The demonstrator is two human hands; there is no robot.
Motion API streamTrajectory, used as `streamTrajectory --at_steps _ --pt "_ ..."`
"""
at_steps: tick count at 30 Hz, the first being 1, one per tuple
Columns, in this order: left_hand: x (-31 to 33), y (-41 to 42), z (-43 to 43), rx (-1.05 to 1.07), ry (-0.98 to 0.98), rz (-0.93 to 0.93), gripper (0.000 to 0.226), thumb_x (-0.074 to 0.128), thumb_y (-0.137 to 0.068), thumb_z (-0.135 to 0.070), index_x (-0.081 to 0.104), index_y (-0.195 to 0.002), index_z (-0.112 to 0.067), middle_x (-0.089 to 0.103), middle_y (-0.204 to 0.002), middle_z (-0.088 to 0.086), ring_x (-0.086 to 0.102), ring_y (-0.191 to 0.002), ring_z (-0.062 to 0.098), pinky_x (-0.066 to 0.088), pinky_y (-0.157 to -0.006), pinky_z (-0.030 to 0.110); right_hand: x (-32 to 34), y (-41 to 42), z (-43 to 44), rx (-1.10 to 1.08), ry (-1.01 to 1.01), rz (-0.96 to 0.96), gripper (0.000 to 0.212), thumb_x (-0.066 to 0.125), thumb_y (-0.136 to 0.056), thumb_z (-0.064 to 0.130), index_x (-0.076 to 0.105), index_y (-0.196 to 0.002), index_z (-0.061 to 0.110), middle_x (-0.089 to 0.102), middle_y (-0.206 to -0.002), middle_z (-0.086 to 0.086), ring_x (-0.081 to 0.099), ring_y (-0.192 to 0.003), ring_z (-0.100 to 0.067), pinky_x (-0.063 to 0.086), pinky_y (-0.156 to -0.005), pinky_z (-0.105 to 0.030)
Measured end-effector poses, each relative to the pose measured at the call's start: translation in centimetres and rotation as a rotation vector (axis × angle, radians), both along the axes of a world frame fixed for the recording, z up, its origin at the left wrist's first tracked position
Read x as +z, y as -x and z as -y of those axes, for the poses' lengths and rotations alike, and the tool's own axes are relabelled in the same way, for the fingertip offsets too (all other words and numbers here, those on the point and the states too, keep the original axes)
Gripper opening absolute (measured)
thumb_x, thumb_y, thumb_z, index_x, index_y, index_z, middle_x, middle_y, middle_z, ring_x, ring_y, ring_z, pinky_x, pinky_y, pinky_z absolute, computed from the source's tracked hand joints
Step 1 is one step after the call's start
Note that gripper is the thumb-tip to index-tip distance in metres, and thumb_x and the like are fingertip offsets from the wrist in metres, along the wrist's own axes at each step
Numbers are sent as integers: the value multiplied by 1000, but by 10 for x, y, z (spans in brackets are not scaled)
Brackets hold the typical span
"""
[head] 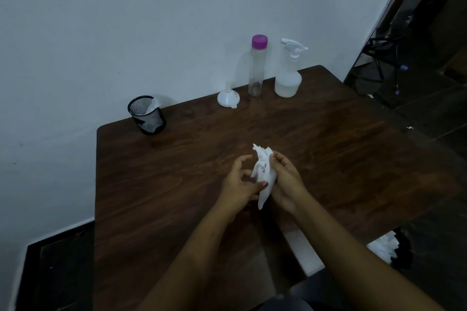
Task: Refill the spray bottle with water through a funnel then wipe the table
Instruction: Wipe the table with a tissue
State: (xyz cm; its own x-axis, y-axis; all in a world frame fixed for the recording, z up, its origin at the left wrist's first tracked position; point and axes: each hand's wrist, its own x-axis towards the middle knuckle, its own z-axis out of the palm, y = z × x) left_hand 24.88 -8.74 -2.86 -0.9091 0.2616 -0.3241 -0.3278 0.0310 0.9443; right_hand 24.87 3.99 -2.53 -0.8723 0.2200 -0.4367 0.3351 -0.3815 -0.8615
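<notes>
Both hands meet above the middle of the dark wooden table point(164, 184). My right hand point(285, 182) is closed around a crumpled white tissue point(264, 174), held upright just over the tabletop. My left hand point(238, 183) touches the tissue's left side with thumb and fingertips, fingers loosely spread. At the table's far edge by the wall stand a white spray bottle point(288, 76) partly filled with liquid, a tall clear bottle point(256, 65) with a purple cap that looks nearly empty, and a small white funnel point(228, 96) resting wide end down.
A black mesh cup point(147, 115) with white tissue inside stands at the table's far left corner. A white wall runs behind the table. Dark floor and black metal frames lie to the right. A dark bin with white crumpled paper point(385, 250) sits below the table's right edge.
</notes>
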Motion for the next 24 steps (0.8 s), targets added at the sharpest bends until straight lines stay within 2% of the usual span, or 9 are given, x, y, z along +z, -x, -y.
streamTrajectory --at_steps 2,4,5,7,8,12,17,19,24 --pt "1 4 -11 27 33 -40 61 76 -75 -7 49 -103 -54 69 -101 0 69 -93 17 60 -74 42 -8 7 3 -26 41 -2 31 45 -100 12 50 -130 2 50 -136 -26 49 -125 -40 39 -99 -33" --pt "2 9 -23 90 107 -97 56 76 -75 -8 50 -103 -49 71 -92 3 70 -88 19 59 -73 41 -6 12 -9 -127 375 27 39 40 -102 9 38 -139 -1 42 -144 -22 40 -134 -32 22 -105 -10" --pt "3 12 -29 128 133 -121 53 75 -76 -8 51 -103 -46 72 -88 4 70 -86 19 58 -73 40 -3 16 -13 -85 413 41 39 39 -102 10 39 -139 0 45 -142 -21 43 -132 -33 27 -104 -11" --pt "4 19 -40 197 142 -159 46 73 -78 -7 54 -102 -41 71 -83 5 69 -82 20 55 -73 37 3 25 -31 29 136 58 36 39 -102 13 46 -136 4 58 -127 -20 60 -112 -33 50 -90 -31" --pt "5 23 -44 224 144 -175 42 72 -79 -7 56 -100 -40 70 -84 4 68 -82 20 54 -72 35 6 26 -48 70 221 73 35 40 -101 12 48 -134 5 62 -122 -19 64 -103 -30 54 -84 -36" --pt "9 39 -65 319 142 -197 33 66 -83 -3 63 -92 -34 68 -97 0 67 -88 18 56 -71 29 9 40 -85 166 294 71 32 44 -96 -3 54 -123 11 65 -112 -13 65 -95 -24 59 -70 -28" --pt "9 51 -91 286 150 -171 32 63 -84 0 64 -95 -29 65 -102 2 65 -93 18 56 -75 33 8 55 -118 105 348 33 32 46 -94 -5 58 -117 13 66 -114 -14 68 -96 -27 59 -75 -35" --pt "6 50 -100 246 133 -131 32 63 -84 0 64 -96 -29 65 -100 -1 65 -92 15 56 -71 28 5 59 -131 58 249 6 31 46 -95 -2 57 -120 11 65 -116 -13 66 -100 -29 58 -81 -40" --pt "-11 45 -114 198 181 -116 47 55 -82 14 60 -93 -30 61 -95 -4 61 -81 7 49 -65 13 -1 48 -170 -70 -218 -13 22 53 -93 8 59 -110 21 65 -103 3 66 -86 -10 52 -60 -18"
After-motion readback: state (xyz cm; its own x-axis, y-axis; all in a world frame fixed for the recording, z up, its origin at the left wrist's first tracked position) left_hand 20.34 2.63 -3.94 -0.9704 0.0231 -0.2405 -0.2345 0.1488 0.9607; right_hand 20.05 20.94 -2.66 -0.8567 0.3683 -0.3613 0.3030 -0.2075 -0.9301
